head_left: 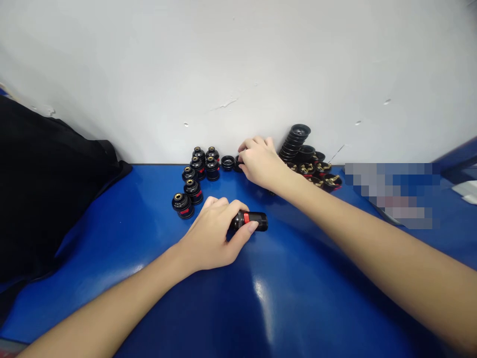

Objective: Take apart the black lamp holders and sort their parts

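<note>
Holding a smooth black tube (260, 222) on its side in the left hand (212, 233), with thumb and fingers pinched around its bumpy end and red patch, near the middle of the shiny blue table (119, 238). Reaching to the back with the right hand (261, 161), fingers bent over a small black cup (238, 164) near the scratched white wall (223, 74); cannot tell if gripping it or only touching it. To the left, seven shiny round pots (193, 192) with gold rings on top. To the right, a leaning stack of black cups (293, 141) beside bendy gold bits (307, 170)
</note>
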`<state>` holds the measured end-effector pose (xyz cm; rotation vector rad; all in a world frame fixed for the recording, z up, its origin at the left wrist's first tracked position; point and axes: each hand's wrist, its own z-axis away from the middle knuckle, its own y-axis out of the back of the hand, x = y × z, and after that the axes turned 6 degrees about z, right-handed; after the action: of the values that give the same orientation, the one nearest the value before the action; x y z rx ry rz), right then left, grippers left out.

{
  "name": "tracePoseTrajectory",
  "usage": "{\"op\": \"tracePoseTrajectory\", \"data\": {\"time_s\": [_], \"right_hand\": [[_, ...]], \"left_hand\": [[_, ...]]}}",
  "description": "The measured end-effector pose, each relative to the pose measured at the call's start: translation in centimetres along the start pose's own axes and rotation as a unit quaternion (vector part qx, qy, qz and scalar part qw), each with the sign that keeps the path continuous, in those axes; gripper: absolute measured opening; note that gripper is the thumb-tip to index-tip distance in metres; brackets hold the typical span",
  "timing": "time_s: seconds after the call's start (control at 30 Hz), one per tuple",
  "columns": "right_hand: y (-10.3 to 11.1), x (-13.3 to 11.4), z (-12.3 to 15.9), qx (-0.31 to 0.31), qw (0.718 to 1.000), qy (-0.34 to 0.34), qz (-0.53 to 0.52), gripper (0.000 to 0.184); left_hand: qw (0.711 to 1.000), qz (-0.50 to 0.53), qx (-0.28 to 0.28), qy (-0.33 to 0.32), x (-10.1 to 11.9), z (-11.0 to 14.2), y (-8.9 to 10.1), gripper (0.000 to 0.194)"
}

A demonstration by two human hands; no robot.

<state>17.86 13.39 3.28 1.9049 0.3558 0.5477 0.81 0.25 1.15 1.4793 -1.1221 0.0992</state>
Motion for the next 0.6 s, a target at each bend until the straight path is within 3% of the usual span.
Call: {"op": "tracePoseTrajectory", "data": {"time_s": [0.17,0.27,0.33,0.43,0.47,0.53,0.6], "right_hand": [[1.5,-0.1,0.5,0.061,0.996,-0.013,-0.061,0.019],[3.4,-0.5,2.0,0.093,0.976,-0.011,-0.199,0.013],[4.4,-1.2,3.9,0.056,0.949,-0.04,-0.306,0.018],[5.0,-2.5,7.3,-0.05,0.883,-0.109,-0.455,0.036],[4.9,-3.0,8.4,-0.101,0.847,-0.13,-0.506,0.042],[4.6,-3.9,10.2,-0.205,0.747,-0.166,-0.611,0.056],[4.5,-4.7,11.3,-0.224,0.689,-0.207,-0.657,0.056]], "left_hand": [[1.0,0.003,0.019,0.001,-0.2,0.2,-0.1,0.021],[0.998,0.036,0.05,0.019,-0.5,0.3,-0.5,0.028],[0.995,0.058,0.073,0.025,-0.8,0.4,-0.8,0.032],[0.992,0.049,0.115,-0.002,-1.1,0.5,-1.0,0.034],[0.991,0.04,0.13,-0.013,-1.2,0.5,-1.1,0.034],[0.988,0.023,0.148,-0.027,-1.2,0.6,-1.3,0.033],[0.988,0.024,0.152,-0.029,-1.0,0.6,-1.6,0.03]]}}
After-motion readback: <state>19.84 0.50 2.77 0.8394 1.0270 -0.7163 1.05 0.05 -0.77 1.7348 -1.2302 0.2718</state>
